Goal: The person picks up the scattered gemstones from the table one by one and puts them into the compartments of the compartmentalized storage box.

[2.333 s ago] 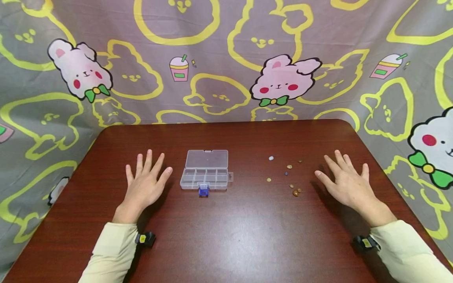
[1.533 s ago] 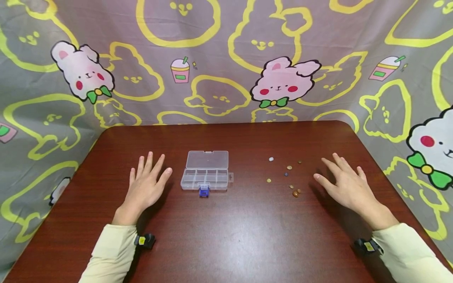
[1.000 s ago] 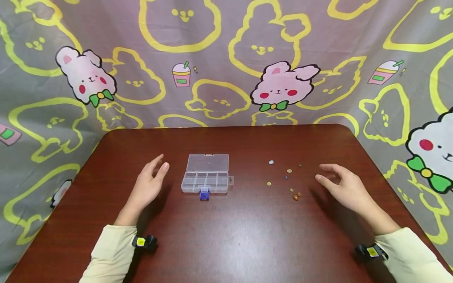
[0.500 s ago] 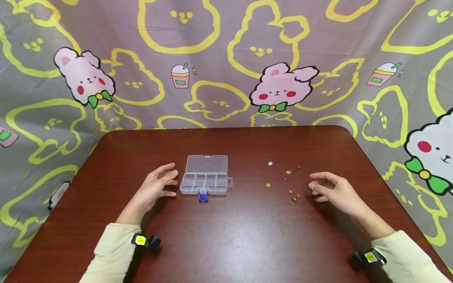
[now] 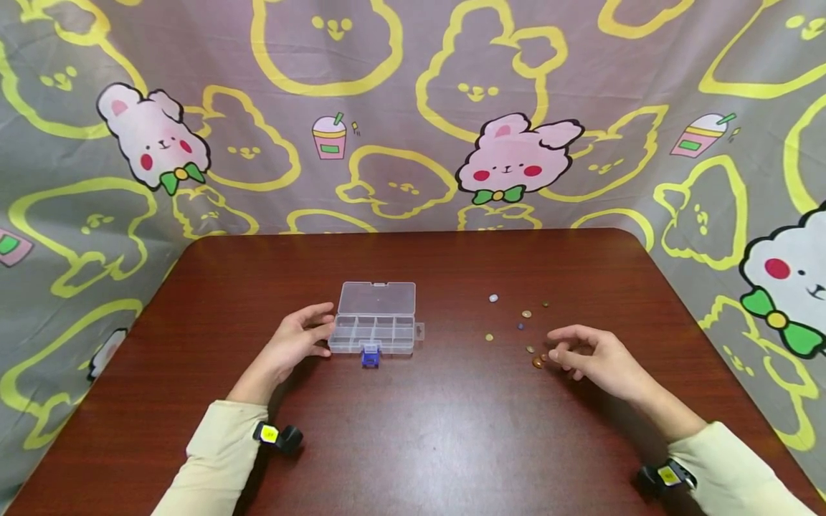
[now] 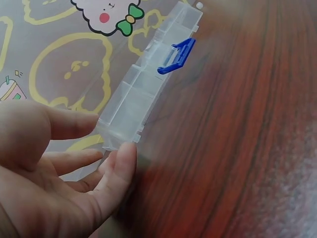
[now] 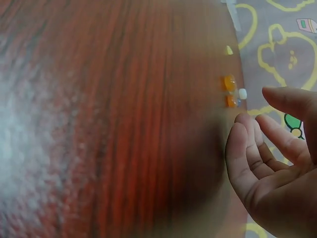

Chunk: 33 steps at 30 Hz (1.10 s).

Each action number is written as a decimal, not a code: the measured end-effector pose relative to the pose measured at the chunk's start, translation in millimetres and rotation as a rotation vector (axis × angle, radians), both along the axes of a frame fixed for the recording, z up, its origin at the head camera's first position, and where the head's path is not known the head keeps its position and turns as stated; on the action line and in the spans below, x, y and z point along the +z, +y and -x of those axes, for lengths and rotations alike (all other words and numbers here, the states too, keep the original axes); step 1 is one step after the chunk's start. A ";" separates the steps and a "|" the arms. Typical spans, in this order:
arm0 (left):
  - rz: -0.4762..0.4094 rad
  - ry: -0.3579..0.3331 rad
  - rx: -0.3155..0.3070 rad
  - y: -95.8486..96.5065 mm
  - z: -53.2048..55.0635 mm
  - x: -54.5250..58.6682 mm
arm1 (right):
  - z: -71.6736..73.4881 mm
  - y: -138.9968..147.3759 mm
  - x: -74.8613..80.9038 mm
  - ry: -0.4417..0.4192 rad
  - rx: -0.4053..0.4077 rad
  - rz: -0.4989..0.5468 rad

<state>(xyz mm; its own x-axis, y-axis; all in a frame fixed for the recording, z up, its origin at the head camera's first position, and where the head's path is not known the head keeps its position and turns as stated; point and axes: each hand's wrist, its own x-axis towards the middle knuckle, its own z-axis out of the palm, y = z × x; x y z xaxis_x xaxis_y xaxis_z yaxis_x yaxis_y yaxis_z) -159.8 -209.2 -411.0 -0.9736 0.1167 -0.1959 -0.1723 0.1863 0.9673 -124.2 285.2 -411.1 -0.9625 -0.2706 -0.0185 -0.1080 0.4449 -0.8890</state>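
A clear plastic compartment box (image 5: 348, 350) stands left of centre with its lid (image 5: 377, 299) tipped back and a blue latch (image 5: 371, 357) hanging at the front. My left hand (image 5: 290, 346) is at the box's left end, fingertips touching or very near it, fingers extended; the left wrist view shows a fingertip by the box's corner (image 6: 130, 139). Small polished stones lie to the right, among them a white one (image 5: 493, 298), a yellow one (image 5: 489, 337), a blue one (image 5: 520, 326) and an amber one (image 5: 538, 362). Beside the amber stone hovers my right hand (image 5: 600, 362), holding nothing, fingers loosely bent.
Dark red-brown wooden table (image 5: 426, 444) with a glossy glare patch in front. A grey curtain (image 5: 387, 86) printed with cartoon rabbits surrounds its back and sides. A hanging tab (image 5: 420, 331) sticks out from the box's right end.
From lying spread at either side, both hands have turned and moved inward. The left has reached the box's left end; the right has come close to the amber stones. Box and stones stay put.
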 end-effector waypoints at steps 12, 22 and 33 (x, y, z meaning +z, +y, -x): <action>0.065 0.072 -0.032 2.7 2.3 -5.9 | 4.9 -2.5 -5.3 0.022 0.017 -0.070; 0.100 0.101 -0.044 3.3 1.3 -4.6 | 7.0 -4.6 -5.9 0.036 0.027 -0.116; 0.120 0.140 -0.067 1.6 -0.7 -8.3 | 7.3 -6.6 -7.5 0.051 0.047 -0.137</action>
